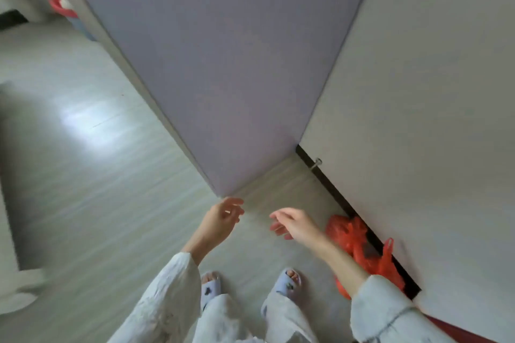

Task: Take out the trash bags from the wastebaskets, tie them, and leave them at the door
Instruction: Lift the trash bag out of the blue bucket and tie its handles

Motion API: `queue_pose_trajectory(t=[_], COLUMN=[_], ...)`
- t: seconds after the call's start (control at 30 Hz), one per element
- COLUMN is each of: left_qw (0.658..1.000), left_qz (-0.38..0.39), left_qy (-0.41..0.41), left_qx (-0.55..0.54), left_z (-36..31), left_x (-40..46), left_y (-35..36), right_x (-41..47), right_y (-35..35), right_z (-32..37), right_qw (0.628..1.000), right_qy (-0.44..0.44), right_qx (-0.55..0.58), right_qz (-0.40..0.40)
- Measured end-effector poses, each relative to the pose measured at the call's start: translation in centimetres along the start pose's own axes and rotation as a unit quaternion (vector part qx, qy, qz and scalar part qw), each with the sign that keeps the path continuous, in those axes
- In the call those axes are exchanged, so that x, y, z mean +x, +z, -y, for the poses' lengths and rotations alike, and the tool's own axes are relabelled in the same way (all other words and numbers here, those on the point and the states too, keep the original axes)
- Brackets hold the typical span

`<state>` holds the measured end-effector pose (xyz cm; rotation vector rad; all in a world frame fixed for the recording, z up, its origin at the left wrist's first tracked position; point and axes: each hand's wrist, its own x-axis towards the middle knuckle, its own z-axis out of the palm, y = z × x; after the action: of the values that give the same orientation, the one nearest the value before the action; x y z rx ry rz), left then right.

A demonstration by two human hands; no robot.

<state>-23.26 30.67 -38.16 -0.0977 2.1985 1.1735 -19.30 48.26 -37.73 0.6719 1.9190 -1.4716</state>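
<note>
Two tied red trash bags (359, 245) lie on the floor at the lower right, against the foot of the white door (418, 92). My right hand (292, 221) hovers just left of them, fingers loosely apart, holding nothing. My left hand (221, 217) is raised beside it near the corner of the lilac wall panel (223, 64), also empty with fingers apart. A wastebasket (79, 23) with a red bag (60, 4) lining it stands far off at the upper left, blurred.
Pale wood-look floor (97, 175) stretches to the left. A small metal door stopper (316, 163) sticks out near the door's base. My slippered feet (250, 284) stand below the hands. A dark blurred shape (11, 147) sits at the left edge.
</note>
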Motion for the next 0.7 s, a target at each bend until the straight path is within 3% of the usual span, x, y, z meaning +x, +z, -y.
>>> queue_pose_trajectory(t=[0.17, 0.47, 0.7], left_qw=[0.992, 0.958, 0.948], left_qz=[-0.097, -0.254, -0.278], left_qy=[0.016, 0.007, 0.016], left_qx=[-0.080, -0.132, -0.153], left_z=[5.3, 16.6, 20.1], left_x=[-4.8, -11.1, -7.5], left_y=[-11.5, -35.1, -47.3], right_x=[-1.2, 0.2, 6.0], right_y=[9.8, 31.4, 40.6], right_z=[9.5, 24.8, 35.6], right_qw=[0.989, 0.968, 0.957], right_qy=[-0.092, -0.177, -0.214], right_qx=[-0.107, -0.116, -0.127], right_qz=[0.050, 0.135, 0.148])
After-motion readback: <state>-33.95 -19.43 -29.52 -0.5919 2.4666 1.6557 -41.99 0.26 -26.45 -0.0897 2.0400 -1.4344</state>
